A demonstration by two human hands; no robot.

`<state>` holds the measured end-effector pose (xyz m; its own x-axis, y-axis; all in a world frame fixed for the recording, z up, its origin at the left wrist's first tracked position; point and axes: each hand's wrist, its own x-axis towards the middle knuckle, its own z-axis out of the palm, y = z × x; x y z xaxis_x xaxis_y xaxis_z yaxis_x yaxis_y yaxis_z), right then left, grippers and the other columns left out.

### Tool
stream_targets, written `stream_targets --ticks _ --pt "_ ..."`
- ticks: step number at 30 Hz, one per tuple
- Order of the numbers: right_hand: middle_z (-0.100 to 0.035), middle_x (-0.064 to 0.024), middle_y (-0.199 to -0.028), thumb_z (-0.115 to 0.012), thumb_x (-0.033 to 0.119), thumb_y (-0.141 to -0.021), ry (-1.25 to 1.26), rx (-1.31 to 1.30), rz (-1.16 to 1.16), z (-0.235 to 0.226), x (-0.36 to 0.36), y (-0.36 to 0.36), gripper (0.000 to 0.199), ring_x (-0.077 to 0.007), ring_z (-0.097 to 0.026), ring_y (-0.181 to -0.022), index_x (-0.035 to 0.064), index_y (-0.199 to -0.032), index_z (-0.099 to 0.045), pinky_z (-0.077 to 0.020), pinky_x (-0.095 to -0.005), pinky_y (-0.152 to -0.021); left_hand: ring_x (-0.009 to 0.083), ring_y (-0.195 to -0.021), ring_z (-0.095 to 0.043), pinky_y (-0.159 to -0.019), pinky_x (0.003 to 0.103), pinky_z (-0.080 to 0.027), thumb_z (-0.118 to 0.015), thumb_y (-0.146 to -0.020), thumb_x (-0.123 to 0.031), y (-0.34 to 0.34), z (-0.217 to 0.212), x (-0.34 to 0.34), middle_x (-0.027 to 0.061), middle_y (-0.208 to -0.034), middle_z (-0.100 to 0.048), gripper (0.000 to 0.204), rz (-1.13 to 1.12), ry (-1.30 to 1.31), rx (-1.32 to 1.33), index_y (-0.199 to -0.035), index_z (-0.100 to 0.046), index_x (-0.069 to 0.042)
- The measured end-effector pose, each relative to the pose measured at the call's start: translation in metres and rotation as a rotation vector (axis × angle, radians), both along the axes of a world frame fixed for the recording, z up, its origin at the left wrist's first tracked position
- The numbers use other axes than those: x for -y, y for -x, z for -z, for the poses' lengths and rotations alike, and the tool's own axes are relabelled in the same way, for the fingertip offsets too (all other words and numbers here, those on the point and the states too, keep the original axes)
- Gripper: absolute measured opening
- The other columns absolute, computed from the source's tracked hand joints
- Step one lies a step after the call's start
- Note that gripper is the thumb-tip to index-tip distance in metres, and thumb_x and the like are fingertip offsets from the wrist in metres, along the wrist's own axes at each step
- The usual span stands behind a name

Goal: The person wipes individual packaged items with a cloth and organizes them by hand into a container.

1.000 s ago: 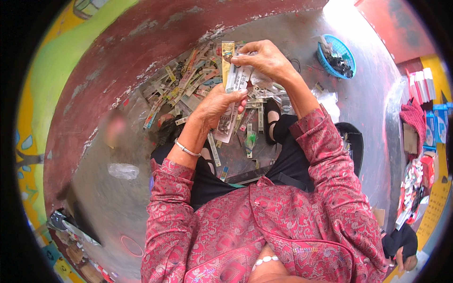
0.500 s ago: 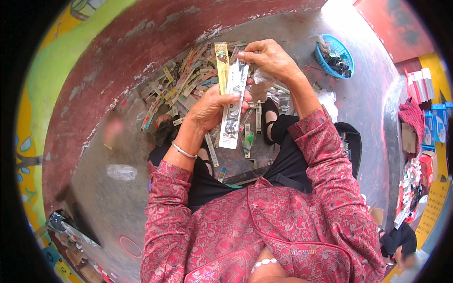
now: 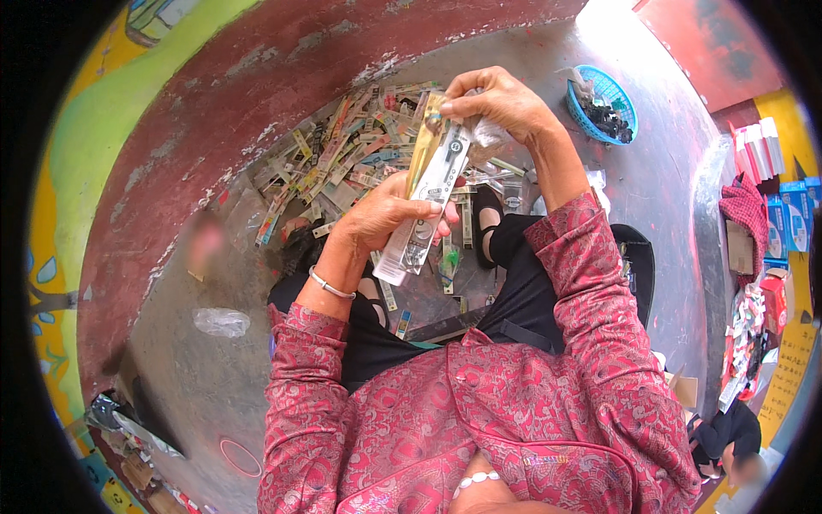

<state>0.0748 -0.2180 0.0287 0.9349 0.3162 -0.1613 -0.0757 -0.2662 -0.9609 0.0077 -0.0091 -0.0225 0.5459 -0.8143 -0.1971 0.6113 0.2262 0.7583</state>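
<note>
My left hand (image 3: 377, 214) is closed around a long, narrow white packet (image 3: 443, 167) with black print and a clear window. A slim yellow packet (image 3: 426, 128) lies behind it, slanting the same way, in the same grip. The thumb presses on the white packet's front; its lower end tilts down to the left. My right hand (image 3: 501, 103) pinches the upper end of the yellow packet between thumb and fingers. Crumpled clear plastic (image 3: 488, 137) shows just below the right palm; I cannot tell whether that hand holds it.
A loose pile of narrow packets (image 3: 342, 163) covers the floor beyond my hands, against a dark red wall (image 3: 197, 111). A blue basket (image 3: 632, 103) with dark items stands at the far right. A clear plastic bag (image 3: 220, 322) lies at left. My black shoe (image 3: 487, 227) is beside the pile.
The white packet has tilted, its top leaning right and its lower end swinging left. The yellow packet's top has moved right, to my right fingertips.
</note>
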Motion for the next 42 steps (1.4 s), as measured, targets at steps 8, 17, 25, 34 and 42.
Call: stream_targets --ticks 8,17,25,34,42 --pt "-0.061 -0.0034 -0.070 -0.062 0.004 -0.078 -0.474 -0.014 0.476 -0.002 0.038 -0.009 0.004 -0.0089 -0.056 -0.058 0.0006 -0.080 -0.062 -0.0464 -0.0202 -0.053 0.0149 -0.066 -0.060 -0.061 0.027 -0.051 -0.056 -0.072 0.000 -0.005 -0.001 -0.010 0.0129 -0.083 -0.061 0.040 -0.021 -0.058 0.002 -0.110 -0.046 0.003" --pt "-0.059 -0.0056 -0.072 -0.061 0.004 -0.079 -0.750 -0.102 0.712 0.016 -0.009 -0.001 0.005 -0.0126 -0.054 -0.060 -0.0002 -0.077 -0.059 -0.0480 -0.0268 -0.055 0.0075 -0.053 -0.040 -0.050 0.022 -0.038 -0.061 -0.081 -0.010 -0.022 0.031 -0.015 0.0015 -0.069 -0.048 0.038 -0.633 0.279 -0.414 -0.113 -0.042 -0.002" --pt "-0.057 -0.0019 -0.063 -0.063 0.009 -0.077 -0.388 -0.283 0.301 0.030 -0.050 0.031 0.010 -0.0082 -0.049 -0.050 0.0028 -0.070 -0.060 -0.0381 -0.0207 -0.048 0.0077 -0.054 -0.042 -0.048 0.022 -0.040 -0.065 -0.080 -0.022 -0.034 0.010 -0.024 0.0015 -0.071 -0.047 0.032 -0.922 0.279 -0.227 -0.101 -0.052 -0.003" --pt "-0.056 0.0008 -0.061 -0.064 0.021 -0.077 0.073 -0.305 -0.105 0.020 -0.042 0.035 0.020 -0.0062 -0.046 -0.054 0.0034 -0.068 -0.063 -0.0342 -0.0210 -0.052 0.0074 -0.059 -0.047 -0.052 0.019 -0.041 -0.061 -0.083 -0.019 -0.034 0.003 -0.041 0.0006 -0.069 -0.049 0.027 -0.810 0.092 -0.060 -0.101 -0.052 -0.001" --pt "-0.056 -0.0003 -0.057 -0.061 0.030 -0.080 0.038 -0.375 -0.339 0.010 -0.060 0.052 0.031 -0.0078 -0.046 -0.052 0.0041 -0.064 -0.064 -0.0363 -0.0230 -0.050 0.0082 -0.057 -0.050 -0.050 0.021 -0.045 -0.060 -0.083 -0.020 -0.034 0.005 -0.042 0.0019 -0.072 -0.055 0.024 -0.815 -0.076 0.039 -0.095 -0.056 0.000"
